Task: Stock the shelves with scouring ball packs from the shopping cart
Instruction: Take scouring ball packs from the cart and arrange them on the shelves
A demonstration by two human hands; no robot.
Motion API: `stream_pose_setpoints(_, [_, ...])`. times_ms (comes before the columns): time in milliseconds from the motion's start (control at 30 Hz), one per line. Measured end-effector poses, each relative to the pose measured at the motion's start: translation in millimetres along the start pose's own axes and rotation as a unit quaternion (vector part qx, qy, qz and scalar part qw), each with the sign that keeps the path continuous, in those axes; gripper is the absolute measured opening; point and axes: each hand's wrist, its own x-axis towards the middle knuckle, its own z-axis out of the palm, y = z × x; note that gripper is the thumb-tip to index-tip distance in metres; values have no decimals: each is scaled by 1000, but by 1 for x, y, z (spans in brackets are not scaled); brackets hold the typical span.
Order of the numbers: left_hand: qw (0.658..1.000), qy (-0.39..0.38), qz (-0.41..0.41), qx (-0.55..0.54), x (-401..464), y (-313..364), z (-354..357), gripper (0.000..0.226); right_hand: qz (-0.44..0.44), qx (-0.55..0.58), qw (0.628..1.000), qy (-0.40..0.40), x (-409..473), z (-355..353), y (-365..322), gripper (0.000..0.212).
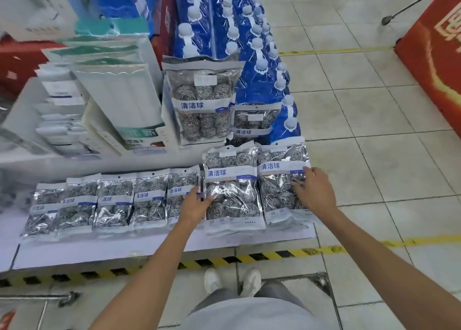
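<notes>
**Two hands on scouring ball packs at a low shelf**

Seen from a head camera looking down. Nearest are the person's white shoes on tiled floor, just before a yellow-and-black hazard stripe that runs along the front edge of the low white shelf.

On the shelf, the left hand grips the left edge of a large scouring ball pack, thumb curled over its front. Just right of that pack, touching it, lies a second large pack; the right hand rests on its right side, fingers bent against the plastic, pinching its edge.

Left of the gripped pack, a row of smaller packs lies side by side, overlapping, along the shelf front.

Behind the gripped pack, an upright pack stands against a white display, with another pack just to its right. Left of these are white and green boxed goods. Farther back, beyond the upright pack, rows of blue refill pouches with white caps stretch away.
</notes>
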Motion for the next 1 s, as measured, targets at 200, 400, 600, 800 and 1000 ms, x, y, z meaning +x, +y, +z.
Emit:
stream_pose_setpoints(200, [988, 47, 47, 137, -29, -28, -34, 50, -171, -20, 985, 0, -26, 5, -59, 49])
stream_pose_setpoints(400, [982, 126, 26, 138, -70, -71, -69, 52, -318, 16, 948, -22, -42, 20, -136, 46])
stream_pose_setpoints(600, [968, 205, -30, 143, -111, -120, -101, 59, -416, 12, 907, -64, -61, 38, -209, 45])
stream_pose_setpoints(800, [946, 266, -83, 167, -149, -165, -134, 57, -486, -35, 866, -113, -90, 64, -272, 54])
stream_pose_setpoints(1000, [919, 349, -109, 149, -206, -220, -160, 49, -539, -64, 823, -164, -134, 93, -354, 55])
